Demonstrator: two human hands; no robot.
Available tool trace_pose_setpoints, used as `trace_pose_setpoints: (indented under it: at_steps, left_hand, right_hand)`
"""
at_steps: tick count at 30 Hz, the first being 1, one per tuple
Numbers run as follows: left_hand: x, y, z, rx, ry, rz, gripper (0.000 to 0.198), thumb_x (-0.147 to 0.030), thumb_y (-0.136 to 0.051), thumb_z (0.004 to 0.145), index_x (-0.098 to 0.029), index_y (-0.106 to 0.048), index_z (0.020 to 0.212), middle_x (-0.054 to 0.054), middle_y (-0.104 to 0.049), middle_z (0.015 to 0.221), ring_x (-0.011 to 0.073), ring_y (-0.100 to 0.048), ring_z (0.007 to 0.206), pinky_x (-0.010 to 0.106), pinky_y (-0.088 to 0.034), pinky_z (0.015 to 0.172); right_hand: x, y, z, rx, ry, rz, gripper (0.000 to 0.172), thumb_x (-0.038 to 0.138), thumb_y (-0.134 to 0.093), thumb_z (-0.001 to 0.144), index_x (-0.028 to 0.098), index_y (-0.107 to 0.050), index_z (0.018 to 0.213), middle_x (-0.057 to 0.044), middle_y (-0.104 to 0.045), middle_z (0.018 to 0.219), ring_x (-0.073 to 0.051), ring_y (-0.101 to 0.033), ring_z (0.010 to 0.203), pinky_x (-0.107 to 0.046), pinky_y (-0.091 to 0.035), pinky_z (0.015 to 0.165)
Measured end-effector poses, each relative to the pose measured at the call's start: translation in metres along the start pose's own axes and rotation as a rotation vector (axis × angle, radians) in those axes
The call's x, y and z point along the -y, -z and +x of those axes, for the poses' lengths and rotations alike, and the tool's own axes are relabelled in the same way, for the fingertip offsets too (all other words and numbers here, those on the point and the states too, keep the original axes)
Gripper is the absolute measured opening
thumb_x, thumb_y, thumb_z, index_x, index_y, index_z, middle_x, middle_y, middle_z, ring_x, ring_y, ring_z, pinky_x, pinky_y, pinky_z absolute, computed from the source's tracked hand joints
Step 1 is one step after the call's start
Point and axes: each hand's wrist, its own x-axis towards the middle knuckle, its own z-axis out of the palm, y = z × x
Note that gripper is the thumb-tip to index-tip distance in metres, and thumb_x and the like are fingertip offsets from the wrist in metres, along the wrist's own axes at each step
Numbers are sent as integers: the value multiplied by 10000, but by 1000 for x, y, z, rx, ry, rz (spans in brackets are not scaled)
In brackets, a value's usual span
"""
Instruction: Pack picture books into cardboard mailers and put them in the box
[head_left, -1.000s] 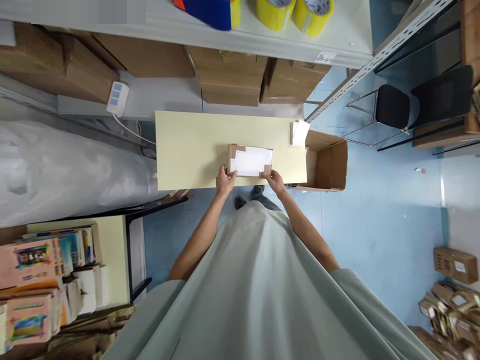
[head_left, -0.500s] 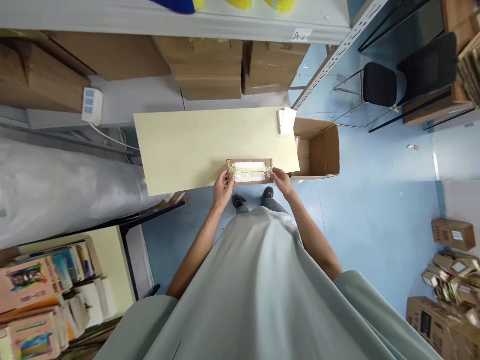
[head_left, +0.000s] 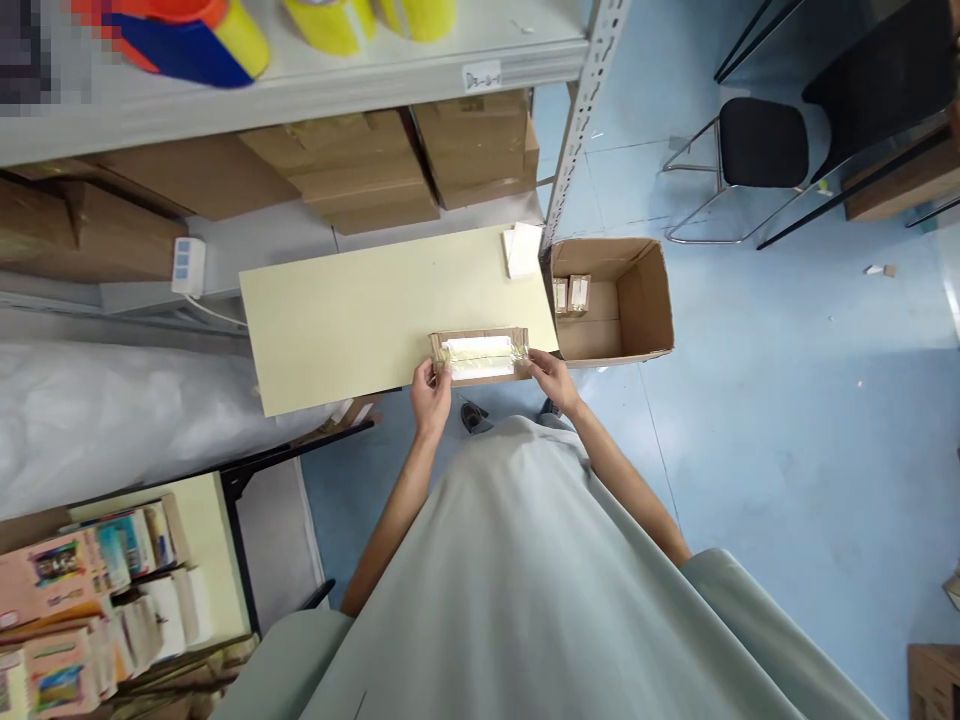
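Note:
A long brown cardboard package (head_left: 480,357) with a white label and shiny clear tape is held level over the front edge of the pale yellow tabletop (head_left: 337,320). My left hand (head_left: 431,398) grips its left end, thumb on top. At the right end, the fingers of my right hand (head_left: 553,376) pinch its corner. White papers (head_left: 523,250) lie at the tabletop's back right corner. An open cardboard box (head_left: 646,300) stands against the right side of the table, with small taped packages (head_left: 578,294) inside it.
Behind the table is a metal shelf (head_left: 375,65) with cardboard boxes (head_left: 360,165) below it. A power strip (head_left: 188,266) sits at the back left. Wrapped plastic (head_left: 135,415) and a table of books (head_left: 135,545) are at left. A black chair (head_left: 763,143) stands at right.
The view has turned and shifted right, showing more of the open box and its small packages. Both hands still hold the long package, which now appears slightly larger.

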Motion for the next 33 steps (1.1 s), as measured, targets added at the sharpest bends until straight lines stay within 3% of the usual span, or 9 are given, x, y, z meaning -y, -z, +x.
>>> trace_pose_setpoints:
  at_steps: [3, 7, 10, 13, 18, 23, 33]
  left_hand:
    - [-17, -47, -25, 23, 10, 37, 326, -311, -729, 1027, -240, -692, 1343, 113, -784, 1428, 278, -722, 1433, 380, -588, 1224]
    - [-31, -105, -56, 143, -14, 50, 348, -279, -745, 1017, -205, -697, 1354, 148, -776, 1453, 295, -727, 1431, 391, -602, 1212]
    - [-39, -139, -73, 226, -34, 41, 393, -271, -752, 1008, -181, -693, 1386, 172, -766, 1486, 313, -730, 1433, 422, -615, 1203]
    - [-47, -160, -81, 309, -58, 52, 431, -305, -762, 999, -177, -701, 1406, 164, -778, 1477, 333, -726, 1441, 467, -621, 1207]
    - [-59, -180, -74, 380, -49, 71, 472, -307, -761, 964, -159, -709, 1409, 182, -785, 1468, 343, -752, 1401, 507, -631, 1201]
    - [-71, -200, -44, 419, -57, 79, 442, -295, -753, 946, -164, -729, 1368, 175, -799, 1446, 331, -775, 1362, 504, -635, 1200]
    - [-97, -237, 16, 566, -114, 136, 435, -318, -729, 969, -173, -737, 1379, 168, -809, 1404, 319, -800, 1281, 479, -668, 1137]
  right_hand:
    - [-7, 59, -8, -6, 32, 23, 628, 648, -788, 942, 180, -817, 1359, -166, -799, 1490, -358, -740, 1439, -501, -587, 1257]
    - [-22, 129, -19, -86, 24, 71, 646, 664, -784, 918, 191, -809, 1357, -172, -778, 1522, -370, -731, 1437, -521, -589, 1246]
    - [-36, 169, -23, -135, 25, 97, 658, 713, -783, 892, 214, -813, 1321, -154, -802, 1478, -369, -732, 1420, -526, -591, 1236]
    - [-48, 195, -22, -186, 2, 150, 718, 754, -821, 829, 201, -805, 1287, -171, -812, 1443, -370, -756, 1357, -531, -611, 1194]
    - [-52, 220, -15, -272, -62, 185, 687, 746, -869, 774, 203, -790, 1187, -180, -834, 1369, -354, -789, 1258, -517, -629, 1127]
    - [-41, 235, -8, -312, -113, 138, 621, 741, -857, 786, 207, -790, 1097, -162, -863, 1262, -333, -798, 1173, -485, -635, 1057]
    - [-22, 242, 17, -431, -196, 57, 605, 732, -817, 810, 192, -793, 1080, -153, -853, 1240, -326, -773, 1182, -494, -592, 1104]
